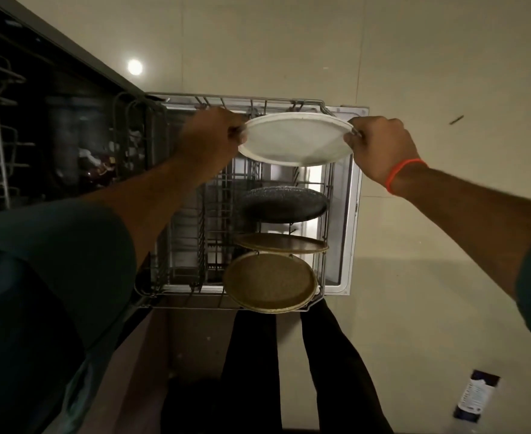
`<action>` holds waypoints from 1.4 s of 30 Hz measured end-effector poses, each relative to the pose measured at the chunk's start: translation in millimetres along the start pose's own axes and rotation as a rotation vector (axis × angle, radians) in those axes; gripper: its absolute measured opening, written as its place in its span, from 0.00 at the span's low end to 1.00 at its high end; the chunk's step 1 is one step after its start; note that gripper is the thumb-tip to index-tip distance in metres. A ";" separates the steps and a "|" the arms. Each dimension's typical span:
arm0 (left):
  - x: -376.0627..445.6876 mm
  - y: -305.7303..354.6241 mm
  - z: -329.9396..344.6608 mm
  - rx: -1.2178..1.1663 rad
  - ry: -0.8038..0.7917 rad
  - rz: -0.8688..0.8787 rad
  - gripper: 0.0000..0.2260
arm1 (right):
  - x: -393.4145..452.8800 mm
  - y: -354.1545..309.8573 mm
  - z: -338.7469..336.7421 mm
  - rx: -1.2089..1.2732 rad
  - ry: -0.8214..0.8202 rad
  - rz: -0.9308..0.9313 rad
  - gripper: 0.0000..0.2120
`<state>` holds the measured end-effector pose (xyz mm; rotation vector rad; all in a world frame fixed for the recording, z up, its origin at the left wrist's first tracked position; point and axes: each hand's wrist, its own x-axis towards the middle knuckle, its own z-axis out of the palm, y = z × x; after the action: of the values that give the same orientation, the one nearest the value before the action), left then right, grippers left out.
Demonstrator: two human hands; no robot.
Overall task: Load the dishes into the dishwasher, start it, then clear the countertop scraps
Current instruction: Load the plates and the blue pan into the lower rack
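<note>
Item: white plate (pixel 295 140), which we hold by opposite rims, our left hand (pixel 209 137) pinching its left edge and our right hand (pixel 380 145) pinching its right edge, so the plate spans the gap between both grips. It hangs over the far end of the pulled-out lower rack (pixel 195 245). Racked nearer us, on edge: dark plate (pixel 284 204), brown plate (pixel 281 243), tan plate (pixel 270 281). Open dishwasher tub (pixel 54 136) lies to the left; a bottle (pixel 477 397) lies on the floor.

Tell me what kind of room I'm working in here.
Most likely a home kitchen: an open dishwasher with its lower rack pulled out over a tiled floor, plates already slotted in it, and both hands holding a white plate above it.
</note>
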<state>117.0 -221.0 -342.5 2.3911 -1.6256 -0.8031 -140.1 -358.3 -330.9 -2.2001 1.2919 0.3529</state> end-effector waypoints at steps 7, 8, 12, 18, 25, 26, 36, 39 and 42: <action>13.1 -12.1 23.1 -0.063 -0.110 -0.078 0.11 | 12.1 0.7 19.6 -0.012 -0.023 -0.003 0.14; 12.9 -12.3 25.4 -0.061 -0.117 -0.084 0.11 | 12.6 0.2 20.8 -0.020 -0.029 -0.004 0.14; 7.3 -12.3 31.3 -0.050 -0.102 -0.103 0.12 | 12.8 -0.8 25.5 -0.010 -0.047 -0.008 0.12; 1.6 -18.5 43.1 -0.060 -0.116 -0.117 0.13 | 10.6 -1.2 36.9 0.049 -0.075 0.033 0.10; 1.2 -22.2 62.3 -0.101 -0.227 -0.134 0.13 | 8.6 -2.3 53.9 0.073 -0.104 0.013 0.12; 0.3 -22.4 65.3 -0.106 -0.251 -0.127 0.13 | 8.1 -2.7 57.6 0.067 -0.103 0.008 0.13; -11.7 -17.6 72.9 -0.365 -0.207 -0.224 0.26 | 9.5 -17.4 69.1 0.116 -0.050 0.043 0.12; -16.3 -17.7 68.3 -0.379 -0.202 -0.225 0.29 | 9.6 -24.6 62.9 0.172 -0.061 0.073 0.21; -24.9 -16.5 63.9 -0.384 -0.169 -0.220 0.31 | 4.5 -29.5 58.2 0.201 -0.021 0.047 0.25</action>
<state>91.8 -180.6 -394.6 2.2924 -1.1347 -1.2568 -109.2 -316.2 -370.4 -1.9956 1.3102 0.2516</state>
